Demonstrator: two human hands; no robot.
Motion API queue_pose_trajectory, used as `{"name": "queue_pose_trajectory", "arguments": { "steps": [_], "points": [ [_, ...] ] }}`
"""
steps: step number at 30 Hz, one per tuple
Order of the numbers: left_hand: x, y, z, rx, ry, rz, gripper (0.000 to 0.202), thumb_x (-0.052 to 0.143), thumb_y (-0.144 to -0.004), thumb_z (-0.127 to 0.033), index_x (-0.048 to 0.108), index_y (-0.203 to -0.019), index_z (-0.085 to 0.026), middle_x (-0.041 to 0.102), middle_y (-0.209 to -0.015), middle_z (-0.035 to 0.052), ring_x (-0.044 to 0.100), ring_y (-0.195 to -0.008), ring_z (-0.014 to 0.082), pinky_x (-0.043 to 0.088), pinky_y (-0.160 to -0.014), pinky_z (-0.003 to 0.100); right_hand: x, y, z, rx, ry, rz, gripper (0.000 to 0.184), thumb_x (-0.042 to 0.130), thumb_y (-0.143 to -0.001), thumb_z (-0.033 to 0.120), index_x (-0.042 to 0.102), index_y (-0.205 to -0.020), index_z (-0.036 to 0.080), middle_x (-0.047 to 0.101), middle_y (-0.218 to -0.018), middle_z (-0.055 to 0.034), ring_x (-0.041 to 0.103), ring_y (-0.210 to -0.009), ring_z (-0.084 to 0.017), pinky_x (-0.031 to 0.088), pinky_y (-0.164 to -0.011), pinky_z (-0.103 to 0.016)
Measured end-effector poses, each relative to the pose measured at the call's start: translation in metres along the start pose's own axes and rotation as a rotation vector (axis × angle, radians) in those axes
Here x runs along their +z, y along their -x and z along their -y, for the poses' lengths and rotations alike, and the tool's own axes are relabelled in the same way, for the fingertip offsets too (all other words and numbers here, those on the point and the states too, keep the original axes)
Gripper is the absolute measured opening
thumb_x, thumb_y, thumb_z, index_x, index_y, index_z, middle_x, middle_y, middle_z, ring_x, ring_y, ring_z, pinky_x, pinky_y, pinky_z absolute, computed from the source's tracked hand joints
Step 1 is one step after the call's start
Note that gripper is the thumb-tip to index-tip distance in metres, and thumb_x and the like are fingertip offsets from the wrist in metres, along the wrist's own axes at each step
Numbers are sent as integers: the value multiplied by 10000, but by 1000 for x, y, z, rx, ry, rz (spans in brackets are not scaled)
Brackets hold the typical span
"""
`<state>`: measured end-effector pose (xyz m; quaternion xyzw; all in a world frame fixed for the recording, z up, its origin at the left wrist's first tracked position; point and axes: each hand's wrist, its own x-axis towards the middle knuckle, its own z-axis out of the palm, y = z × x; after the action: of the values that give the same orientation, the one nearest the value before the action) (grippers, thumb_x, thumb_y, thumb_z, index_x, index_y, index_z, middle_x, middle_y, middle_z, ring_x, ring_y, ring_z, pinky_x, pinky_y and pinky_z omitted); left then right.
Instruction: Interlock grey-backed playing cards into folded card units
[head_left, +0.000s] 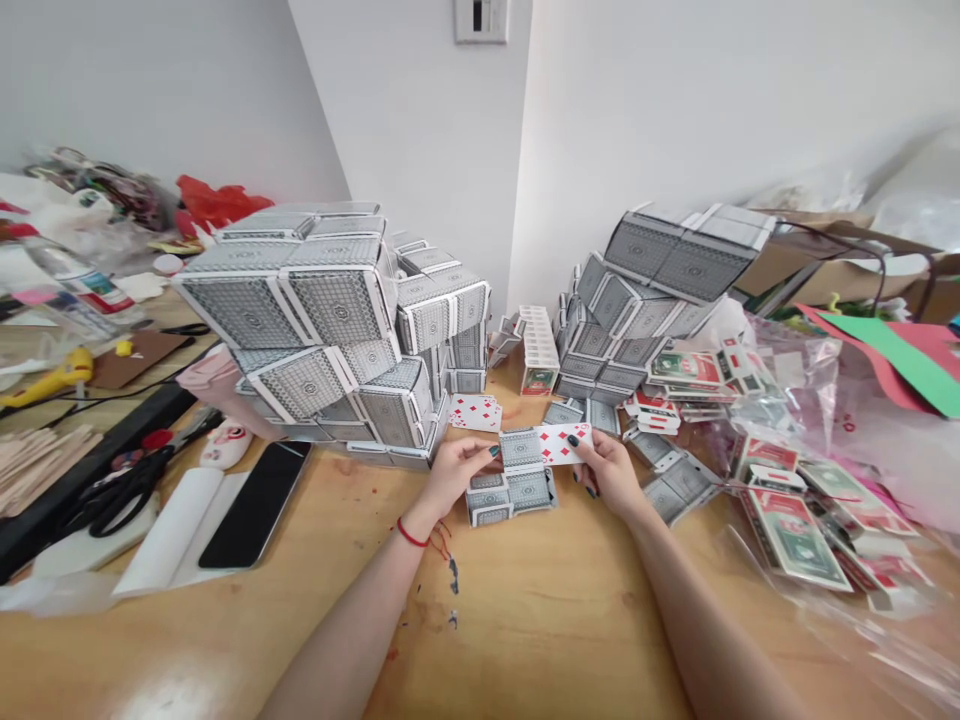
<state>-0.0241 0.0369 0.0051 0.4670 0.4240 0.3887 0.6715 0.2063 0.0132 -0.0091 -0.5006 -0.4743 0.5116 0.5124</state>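
Note:
Between my hands is a playing card [556,443] with red diamonds on its face. My right hand [606,470] pinches its right end between thumb and fingers. My left hand [461,472] is closed on the left edge of a grey-backed card [519,450] that overlaps the diamond card. Just below them, a small block of folded grey-backed cards [512,497] rests on the table; whether the held cards touch it I cannot tell. A little pile of face-up cards [475,412] lies beyond my left hand.
Tall stacks of folded-card blocks stand at left [322,320] and right [637,300]. A row of cards [537,350] stands between them. Card boxes [796,525] and clear plastic lie right. A phone [255,505], scissors [127,490] and a yellow glue gun [52,378] lie left.

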Motion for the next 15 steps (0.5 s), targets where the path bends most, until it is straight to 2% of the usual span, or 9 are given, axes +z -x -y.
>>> {"name": "queue_pose_trajectory", "arguments": {
  "steps": [3, 8, 15],
  "points": [
    [0, -4, 5, -26, 19, -56, 218, 676, -620, -244, 592, -779, -121, 683, -721, 39, 642, -664, 162, 514, -649, 286, 6, 1, 1, 1, -23, 14, 298, 542, -747, 453, 433, -679, 184, 520, -412, 51, 349, -232, -49, 197, -244, -167],
    [0, -6, 6, -96, 38, -64, 232, 698, -608, -234, 566, -763, -121, 673, -674, 32, 644, -606, 149, 520, -570, 255, 14, 2, 1, -9, -8, -13, 317, 515, -746, 500, 437, -701, 196, 571, -477, 27, 459, -299, -89, 290, -275, -184],
    [5, -4, 5, -124, 41, -106, 212, 715, -596, -204, 560, -709, -114, 664, -642, 29, 642, -568, 135, 534, -561, 242, 15, -1, -4, -49, 68, -36, 299, 519, -751, 485, 427, -688, 207, 450, -391, 71, 327, -281, -63, 230, -288, -184]
  ]
}}
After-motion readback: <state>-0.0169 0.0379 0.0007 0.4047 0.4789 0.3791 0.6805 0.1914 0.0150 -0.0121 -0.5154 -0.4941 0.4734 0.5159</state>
